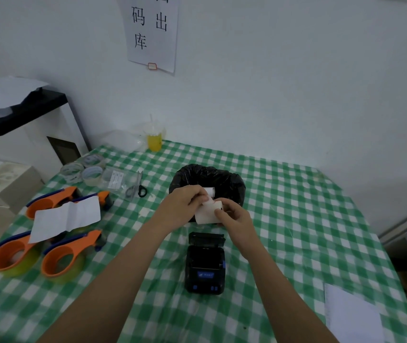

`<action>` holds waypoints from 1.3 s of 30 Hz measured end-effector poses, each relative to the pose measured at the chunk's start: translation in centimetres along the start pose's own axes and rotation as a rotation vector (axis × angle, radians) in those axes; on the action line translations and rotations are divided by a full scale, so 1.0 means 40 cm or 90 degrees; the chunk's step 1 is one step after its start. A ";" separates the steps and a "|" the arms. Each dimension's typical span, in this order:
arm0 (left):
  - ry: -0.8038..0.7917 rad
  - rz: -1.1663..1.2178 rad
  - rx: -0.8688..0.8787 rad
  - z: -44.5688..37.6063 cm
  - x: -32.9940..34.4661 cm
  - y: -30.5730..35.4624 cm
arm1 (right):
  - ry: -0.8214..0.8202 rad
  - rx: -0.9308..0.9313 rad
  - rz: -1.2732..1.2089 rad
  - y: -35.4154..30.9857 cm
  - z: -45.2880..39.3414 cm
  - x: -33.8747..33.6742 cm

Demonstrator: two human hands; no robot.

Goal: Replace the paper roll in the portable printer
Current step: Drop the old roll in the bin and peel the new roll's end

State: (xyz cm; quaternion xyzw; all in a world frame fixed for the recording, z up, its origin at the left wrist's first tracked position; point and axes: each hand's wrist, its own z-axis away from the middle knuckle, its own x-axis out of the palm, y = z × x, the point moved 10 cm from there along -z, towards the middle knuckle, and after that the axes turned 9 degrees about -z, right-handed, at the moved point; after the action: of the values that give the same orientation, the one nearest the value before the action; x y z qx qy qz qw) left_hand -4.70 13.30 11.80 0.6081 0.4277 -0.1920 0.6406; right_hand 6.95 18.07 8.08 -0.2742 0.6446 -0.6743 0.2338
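Observation:
A small black portable printer (pixel 205 267) with blue buttons lies on the checked tablecloth, its lid (pixel 206 239) flipped open toward the far side. Just beyond it I hold a white paper roll (pixel 207 214) in the air. My right hand (pixel 234 215) grips the roll from the right. My left hand (pixel 185 205) pinches the roll's loose paper end at its upper left. A black bag-lined bin (pixel 206 177) stands right behind my hands, with a small white roll (pixel 209 191) visible inside it.
Three orange tape dispensers (pixel 62 257) and a folded white sheet (pixel 66 219) lie at the left. Scissors (pixel 136 188), clear tape rolls (pixel 83 169) and a yellow drink cup (pixel 155 138) sit at the back. A white paper (pixel 350 315) lies near right.

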 end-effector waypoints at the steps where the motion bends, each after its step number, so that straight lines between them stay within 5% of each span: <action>1: -0.003 -0.002 -0.004 0.000 0.002 -0.003 | -0.002 0.001 0.001 0.003 0.001 0.000; 30: -0.018 0.018 -0.075 -0.040 0.044 -0.067 | -0.012 0.043 0.023 0.064 -0.020 -0.005; 39: 0.076 -0.026 -0.087 -0.079 0.019 -0.092 | 0.080 0.086 0.016 0.115 -0.047 -0.065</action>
State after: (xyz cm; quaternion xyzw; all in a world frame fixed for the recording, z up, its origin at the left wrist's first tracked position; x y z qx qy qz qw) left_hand -8.09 15.81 9.29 0.5643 0.4894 -0.1385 0.6502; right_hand 7.44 20.93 3.27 -0.2066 0.6142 -0.7292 0.2197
